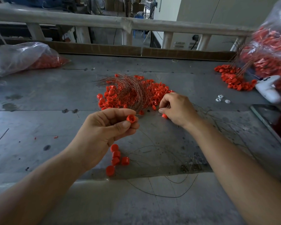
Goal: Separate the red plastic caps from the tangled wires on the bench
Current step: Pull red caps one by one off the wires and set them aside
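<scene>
While the left hand [104,129] is up off the bench [39,98], it's got one red cap [131,119] pinched between the thumb and the curled fingertips, hollow side facing the camera. Just past that pinch sits the tangle of wires [128,90], a coppery brush of strands whose near ends come right down to the held cap; can't tell if any of them actually touch it. Under and around the tangle is the main pile of red caps [154,93], spreading off to both sides beyond the grip.

Right of the pinch, the right hand [177,108] is low on the bench with its fingers curled and the thumb tip pressed against the forefinger. Another cap [164,116] pokes out right below that thumb, but honestly I can't tell whether the fingers have hold of it, a wire, or nothing.

Nearer the person than the grip, below the left wrist, there's a little group of loose caps [117,158] with no wires on them, and a few stray wires [169,184] lie right of those.

Far left of the grip is a clear bag [23,57] with red caps inside. Far right there's a bigger bag [269,51] of caps and wires, another red heap [230,78] at its foot, and a white gadget [269,91].
</scene>
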`<state>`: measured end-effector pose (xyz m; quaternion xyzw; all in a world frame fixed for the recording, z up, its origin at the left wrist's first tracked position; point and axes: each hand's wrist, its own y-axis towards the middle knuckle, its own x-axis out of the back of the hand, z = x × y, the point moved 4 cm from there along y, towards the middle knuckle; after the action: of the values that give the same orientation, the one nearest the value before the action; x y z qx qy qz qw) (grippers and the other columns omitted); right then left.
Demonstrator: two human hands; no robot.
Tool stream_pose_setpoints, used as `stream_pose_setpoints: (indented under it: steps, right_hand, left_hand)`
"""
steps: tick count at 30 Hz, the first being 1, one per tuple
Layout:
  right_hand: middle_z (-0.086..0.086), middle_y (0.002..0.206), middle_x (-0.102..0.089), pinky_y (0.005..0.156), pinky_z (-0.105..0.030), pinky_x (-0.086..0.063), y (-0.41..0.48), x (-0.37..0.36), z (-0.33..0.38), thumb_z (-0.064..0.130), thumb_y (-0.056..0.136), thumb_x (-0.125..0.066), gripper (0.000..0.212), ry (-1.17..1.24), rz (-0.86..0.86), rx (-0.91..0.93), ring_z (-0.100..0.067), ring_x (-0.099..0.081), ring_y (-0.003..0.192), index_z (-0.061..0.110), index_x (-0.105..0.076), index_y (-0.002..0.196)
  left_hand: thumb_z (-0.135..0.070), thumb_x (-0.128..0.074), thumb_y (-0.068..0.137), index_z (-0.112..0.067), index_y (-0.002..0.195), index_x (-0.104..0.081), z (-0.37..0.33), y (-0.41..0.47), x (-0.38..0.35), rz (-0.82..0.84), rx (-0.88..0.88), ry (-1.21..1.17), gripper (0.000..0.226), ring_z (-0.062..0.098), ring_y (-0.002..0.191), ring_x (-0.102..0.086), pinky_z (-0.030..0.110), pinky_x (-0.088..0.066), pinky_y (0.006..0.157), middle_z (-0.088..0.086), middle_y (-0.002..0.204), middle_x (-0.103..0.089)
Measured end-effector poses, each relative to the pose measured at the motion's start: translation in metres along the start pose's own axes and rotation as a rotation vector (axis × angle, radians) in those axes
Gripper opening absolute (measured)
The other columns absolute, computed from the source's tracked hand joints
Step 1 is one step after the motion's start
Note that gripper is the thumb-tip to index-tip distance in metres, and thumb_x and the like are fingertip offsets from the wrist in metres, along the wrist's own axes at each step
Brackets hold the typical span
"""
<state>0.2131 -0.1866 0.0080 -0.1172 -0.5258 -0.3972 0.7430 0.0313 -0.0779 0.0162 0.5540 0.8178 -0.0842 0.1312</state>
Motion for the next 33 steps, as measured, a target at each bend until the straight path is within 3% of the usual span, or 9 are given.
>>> stream_pose_setpoints:
  steps: [6, 13, 17, 19, 24, 29, 33]
  right_hand:
    - [0.0, 0.089, -0.053, 0.071, -0.018, -0.035, 0.0, -0.003, 0.0, 0.008, 0.081, -0.065, 0.021, 0.029, 0.03, -0.014, -0.011, -0.049, 0.076, 0.011, -0.066, 0.101]
    - [0.001, 0.087, -0.055, 0.07, -0.022, -0.037, 0.001, 0.001, -0.004, 0.012, 0.08, -0.068, 0.009, 0.0, -0.008, -0.004, -0.013, -0.051, 0.077, 0.014, -0.065, 0.088]
    - [0.009, 0.071, -0.057, 0.061, -0.01, -0.038, 0.003, 0.024, -0.008, 0.007, 0.08, -0.066, 0.01, 0.275, -0.189, -0.053, 0.0, -0.052, 0.063, 0.014, -0.066, 0.086]
    - [0.01, 0.068, -0.06, 0.064, -0.013, -0.047, 0.0, 0.036, -0.004, 0.002, 0.083, -0.063, 0.014, 0.526, -0.229, -0.059, -0.002, -0.058, 0.061, 0.016, -0.066, 0.085]
    - [0.004, 0.057, -0.065, 0.051, -0.016, -0.05, -0.024, 0.035, 0.036, -0.001, 0.082, -0.059, 0.019, 0.984, 0.014, -0.021, -0.006, -0.061, 0.052, 0.016, -0.064, 0.078]
    - [-0.001, 0.065, -0.068, 0.054, -0.018, -0.051, -0.036, 0.026, 0.056, 0.006, 0.074, -0.061, 0.008, 1.199, 0.217, -0.042, -0.011, -0.065, 0.06, 0.009, -0.063, 0.081]
    - [-0.004, 0.067, -0.069, 0.055, -0.02, -0.052, -0.039, 0.027, 0.058, 0.016, 0.065, -0.063, 0.016, 1.242, 0.255, -0.04, -0.014, -0.065, 0.061, 0.007, -0.06, 0.078]
  left_hand:
    - [0.001, -0.056, 0.063, -0.011, 0.075, -0.075, 0.0, 0.0, 0.0, 0.008, 0.002, 0.011, 0.026, 0.016, 0.071, -0.07, 0.018, -0.054, 0.062, 0.009, 0.075, -0.072]
    - [0.001, -0.056, 0.063, -0.012, 0.076, -0.075, -0.001, 0.0, 0.0, 0.012, -0.005, 0.015, 0.026, 0.016, 0.071, -0.07, 0.019, -0.054, 0.063, 0.008, 0.075, -0.072]
    - [0.001, -0.056, 0.062, -0.012, 0.075, -0.075, -0.003, 0.0, -0.001, 0.007, -0.014, 0.021, 0.026, 0.016, 0.071, -0.07, 0.018, -0.054, 0.062, 0.008, 0.075, -0.072]
    - [0.001, -0.057, 0.062, -0.011, 0.075, -0.075, -0.004, 0.0, -0.001, 0.0, -0.017, 0.019, 0.025, 0.016, 0.07, -0.07, 0.019, -0.054, 0.062, 0.008, 0.074, -0.072]
    - [0.001, -0.058, 0.061, -0.011, 0.075, -0.073, -0.004, 0.0, -0.001, -0.025, -0.023, 0.017, 0.024, 0.017, 0.069, -0.07, 0.019, -0.054, 0.061, 0.01, 0.074, -0.072]
    - [-0.001, -0.058, 0.061, -0.01, 0.075, -0.074, -0.006, 0.0, 0.0, -0.023, -0.03, 0.021, 0.023, 0.017, 0.07, -0.07, 0.019, -0.054, 0.062, 0.01, 0.075, -0.072]
    - [-0.002, -0.058, 0.062, -0.014, 0.076, -0.076, -0.007, 0.0, 0.0, -0.01, -0.04, 0.03, 0.026, 0.016, 0.072, -0.07, 0.019, -0.054, 0.064, 0.009, 0.076, -0.072]
